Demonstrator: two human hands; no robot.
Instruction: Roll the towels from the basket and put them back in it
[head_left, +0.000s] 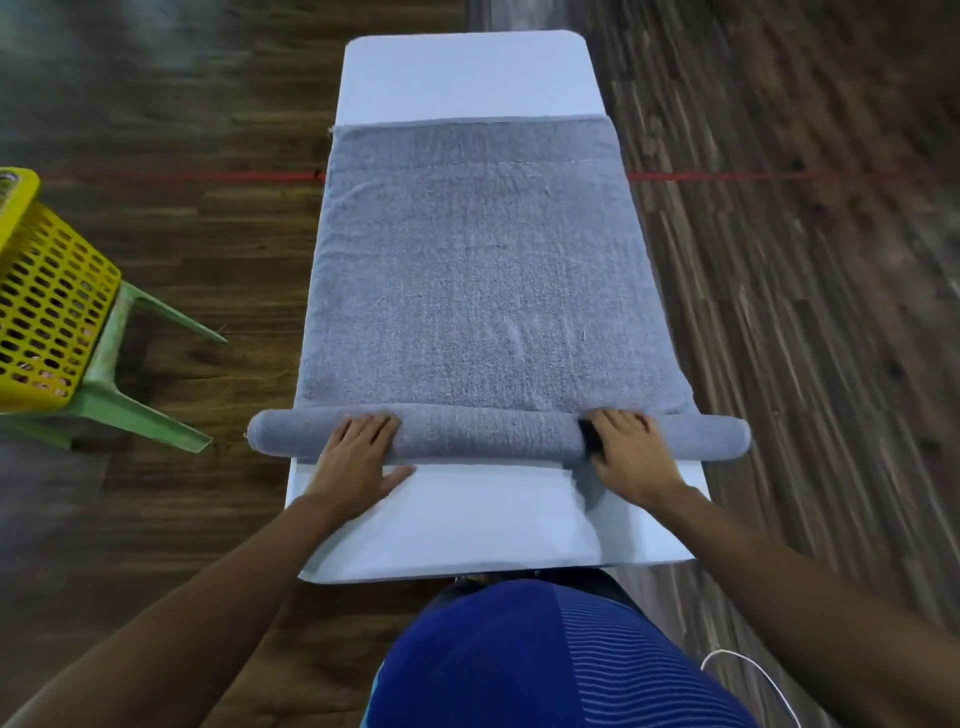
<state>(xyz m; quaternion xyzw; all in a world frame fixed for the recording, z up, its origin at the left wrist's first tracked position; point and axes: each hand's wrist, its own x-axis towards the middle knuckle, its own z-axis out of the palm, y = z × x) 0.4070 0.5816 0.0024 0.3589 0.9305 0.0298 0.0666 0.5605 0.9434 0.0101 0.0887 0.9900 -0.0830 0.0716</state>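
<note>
A grey towel (478, 270) lies spread lengthwise on a narrow white table (467, 78). Its near end is rolled into a thick tube (488, 434) that runs across the table and overhangs both sides. My left hand (358, 457) presses flat on the left part of the roll, fingers straight over its top and thumb on the table. On the right part of the roll my right hand (631, 449) lies with its fingers straight. The yellow perforated basket (47, 306) stands at the far left.
The basket sits on a green plastic chair (119, 395) to the left of the table. Dark wooden floor surrounds the table, with a red line (779, 176) across it. A white cable (748, 675) hangs at the bottom right by my blue shirt.
</note>
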